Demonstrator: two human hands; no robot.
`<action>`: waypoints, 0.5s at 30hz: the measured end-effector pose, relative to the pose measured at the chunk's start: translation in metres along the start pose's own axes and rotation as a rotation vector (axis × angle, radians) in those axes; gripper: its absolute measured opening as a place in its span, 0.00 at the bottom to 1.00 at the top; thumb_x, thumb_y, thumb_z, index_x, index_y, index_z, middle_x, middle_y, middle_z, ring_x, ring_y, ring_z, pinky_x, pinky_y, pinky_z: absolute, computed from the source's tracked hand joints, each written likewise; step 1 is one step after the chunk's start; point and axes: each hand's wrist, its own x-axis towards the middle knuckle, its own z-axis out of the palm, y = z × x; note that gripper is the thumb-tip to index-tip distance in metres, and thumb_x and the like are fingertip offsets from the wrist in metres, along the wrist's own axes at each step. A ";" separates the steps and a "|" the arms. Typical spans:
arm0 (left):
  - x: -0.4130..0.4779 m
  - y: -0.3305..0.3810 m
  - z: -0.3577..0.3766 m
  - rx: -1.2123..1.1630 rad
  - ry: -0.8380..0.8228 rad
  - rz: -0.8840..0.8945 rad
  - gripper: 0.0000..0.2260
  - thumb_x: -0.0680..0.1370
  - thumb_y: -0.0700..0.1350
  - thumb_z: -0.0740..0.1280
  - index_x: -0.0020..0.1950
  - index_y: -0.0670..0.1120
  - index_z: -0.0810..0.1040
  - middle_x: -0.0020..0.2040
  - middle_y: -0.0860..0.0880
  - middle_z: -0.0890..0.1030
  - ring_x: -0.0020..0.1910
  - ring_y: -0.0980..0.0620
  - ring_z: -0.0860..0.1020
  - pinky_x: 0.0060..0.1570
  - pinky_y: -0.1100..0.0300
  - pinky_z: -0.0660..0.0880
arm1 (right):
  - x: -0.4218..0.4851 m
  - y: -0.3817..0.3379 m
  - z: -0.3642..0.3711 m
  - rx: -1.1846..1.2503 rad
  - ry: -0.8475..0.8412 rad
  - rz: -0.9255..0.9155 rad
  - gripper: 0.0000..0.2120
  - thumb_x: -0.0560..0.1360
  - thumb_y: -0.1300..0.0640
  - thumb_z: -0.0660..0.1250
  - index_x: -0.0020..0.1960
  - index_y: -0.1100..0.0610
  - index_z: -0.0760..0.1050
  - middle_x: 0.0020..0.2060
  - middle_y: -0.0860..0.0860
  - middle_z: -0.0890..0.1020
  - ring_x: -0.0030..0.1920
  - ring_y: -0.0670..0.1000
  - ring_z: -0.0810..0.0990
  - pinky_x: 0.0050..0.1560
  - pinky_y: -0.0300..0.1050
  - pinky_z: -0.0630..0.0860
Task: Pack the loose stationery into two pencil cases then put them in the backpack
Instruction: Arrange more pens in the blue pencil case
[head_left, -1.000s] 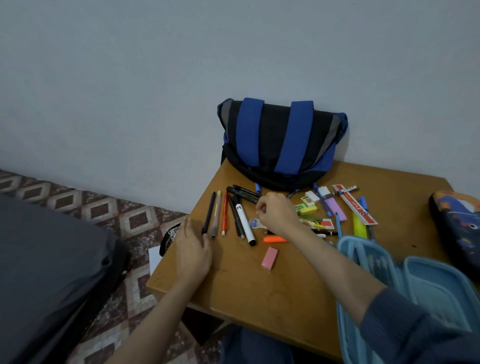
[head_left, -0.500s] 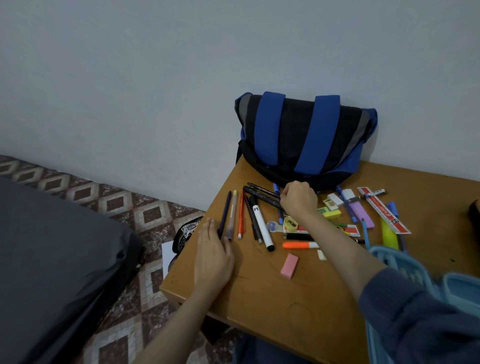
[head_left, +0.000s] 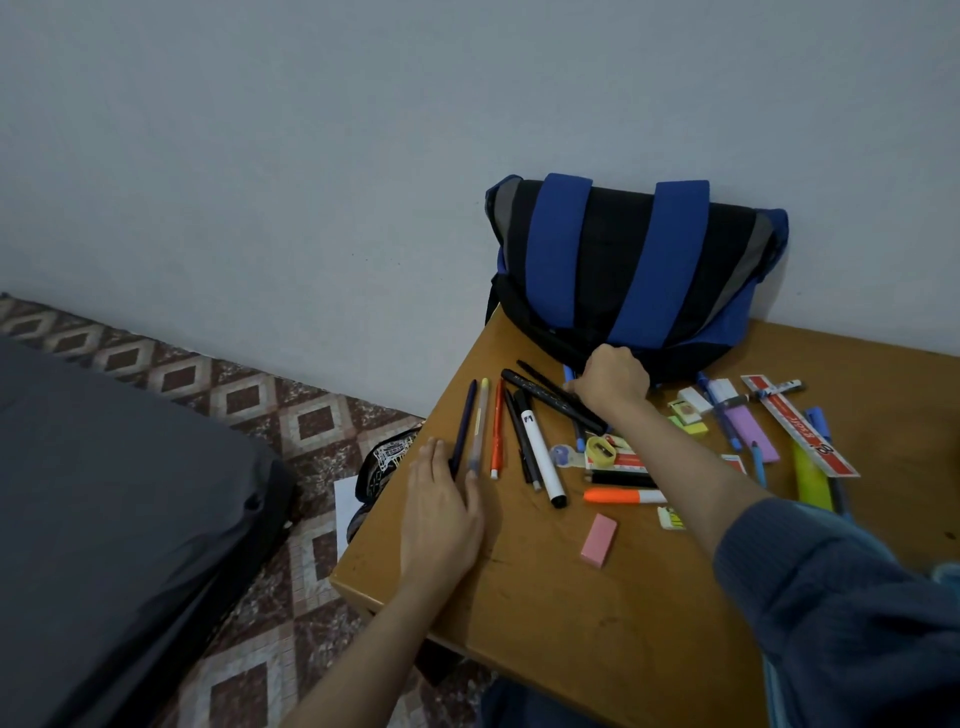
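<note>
A blue and black backpack (head_left: 618, 260) leans on the wall at the back of the wooden table (head_left: 571, 613). Loose stationery lies in front of it: a dark blue pen (head_left: 465, 421), a grey pen (head_left: 480, 415), an orange pen (head_left: 497, 431), a white marker (head_left: 540, 452), an orange highlighter (head_left: 618, 496), a pink eraser (head_left: 599, 539) and a red ruler (head_left: 795, 423). My left hand (head_left: 441, 514) lies flat, fingertips touching the two leftmost pens. My right hand (head_left: 613, 379) is curled at the backpack's foot, over the ends of black pens; what it holds is hidden. A sliver of light blue pencil case (head_left: 945, 574) shows at the right edge.
A black patterned pouch (head_left: 387, 457) and a white sheet (head_left: 345, 514) lie on the tiled floor by the table's left edge. A dark grey mattress (head_left: 104, 519) fills the left. The table's near part holds only the eraser.
My right hand has moved from the middle of the pile up to the backpack's foot. My left hand slid forward onto the leftmost pens. The view swung left, so the pencil cases have almost left the frame.
</note>
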 end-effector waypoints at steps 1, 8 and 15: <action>0.000 0.000 0.000 -0.003 -0.002 0.002 0.25 0.82 0.53 0.52 0.76 0.45 0.54 0.77 0.49 0.55 0.76 0.53 0.52 0.73 0.58 0.52 | -0.001 -0.001 0.001 -0.008 -0.004 0.006 0.15 0.71 0.51 0.72 0.48 0.63 0.78 0.46 0.57 0.81 0.48 0.57 0.80 0.38 0.44 0.71; 0.000 -0.001 0.000 -0.006 -0.011 0.003 0.25 0.82 0.53 0.52 0.76 0.45 0.54 0.77 0.49 0.55 0.76 0.53 0.52 0.73 0.57 0.52 | -0.006 -0.003 0.009 0.006 0.022 -0.014 0.09 0.74 0.56 0.68 0.43 0.62 0.76 0.47 0.58 0.81 0.48 0.58 0.80 0.37 0.43 0.70; -0.002 0.001 -0.002 0.003 -0.017 0.008 0.25 0.82 0.52 0.53 0.76 0.44 0.54 0.77 0.48 0.56 0.76 0.51 0.52 0.74 0.56 0.53 | -0.018 0.006 -0.001 0.104 0.015 -0.100 0.09 0.72 0.57 0.70 0.49 0.62 0.81 0.43 0.57 0.83 0.44 0.55 0.81 0.41 0.47 0.78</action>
